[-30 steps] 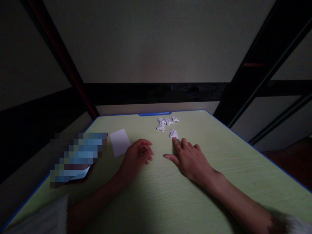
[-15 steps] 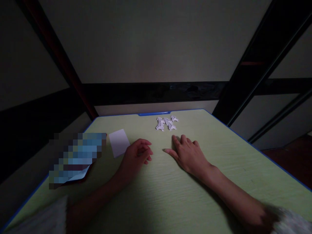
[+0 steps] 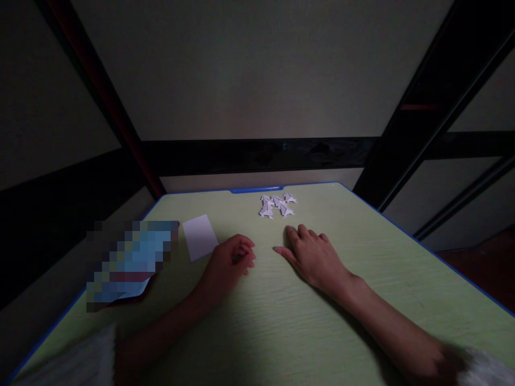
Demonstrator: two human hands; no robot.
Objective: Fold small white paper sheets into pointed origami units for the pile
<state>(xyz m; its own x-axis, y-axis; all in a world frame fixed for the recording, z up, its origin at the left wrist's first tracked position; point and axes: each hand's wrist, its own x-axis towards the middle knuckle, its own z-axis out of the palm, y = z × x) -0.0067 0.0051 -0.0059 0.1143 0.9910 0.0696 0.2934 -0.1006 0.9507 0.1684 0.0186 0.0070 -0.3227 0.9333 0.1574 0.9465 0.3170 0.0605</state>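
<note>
My left hand (image 3: 229,264) rests on its side on the pale green table, its fingers loosely curled and a little apart, with nothing visible in them. Just beside it lies a square sheet of white paper (image 3: 200,237), whose lower right corner reaches the back of that hand. My right hand (image 3: 315,252) lies palm down with thumb and index finger spread, holding nothing. Beyond its fingertips, several small folded white paper figures (image 3: 277,206) sit close together near the far side of the table.
A blurred blue item with a dark red edge (image 3: 137,257) lies at the table's left side. The table (image 3: 257,332) has a blue rim and a blue handle (image 3: 257,189) at its far edge. Light panels with dark bands (image 3: 257,80) stand right behind it.
The whole view has shifted slightly, so things appear a little farther right and down. My left fingers look slightly more curled. My right hand keeps its pose; the papers have not moved on the table.
</note>
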